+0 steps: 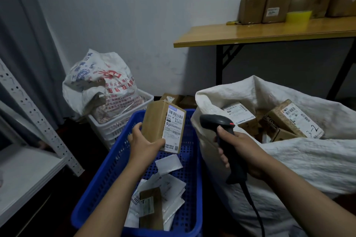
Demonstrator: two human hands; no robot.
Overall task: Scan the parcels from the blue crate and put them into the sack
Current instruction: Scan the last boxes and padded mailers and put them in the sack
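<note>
Above the blue crate, left-hand fingers grip a brown labelled parcel, right-hand fingers clasp the scanner

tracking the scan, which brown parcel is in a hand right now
The upright labelled box gripped by the left hand above the blue crate; the other brown parcels lie in the crate or the white sack.
</note>
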